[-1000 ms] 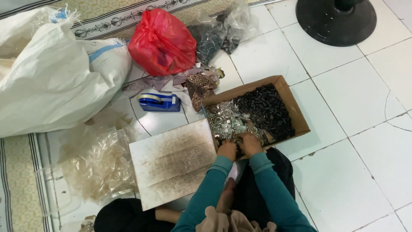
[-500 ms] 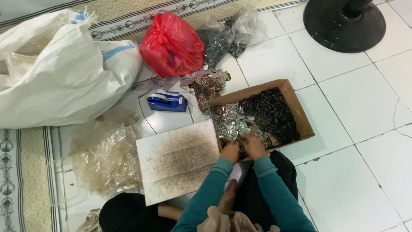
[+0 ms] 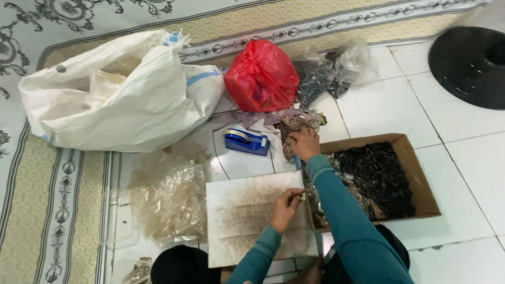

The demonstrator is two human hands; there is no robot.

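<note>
Hands have parted: right hand (image 3: 304, 143) now reaches from the cardboard box (image 3: 415, 173) to grasp a glittery packet (image 3: 288, 131); left hand (image 3: 285, 209) pinches small pieces over the white board (image 3: 236, 210).

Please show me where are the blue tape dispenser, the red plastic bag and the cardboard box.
blue tape dispenser (image 3: 246, 141): head view, on the middle of its blue body.
red plastic bag (image 3: 261, 77): head view, on the bulging middle of the bag.
cardboard box (image 3: 421, 185): head view, on its bare right wall.
</note>
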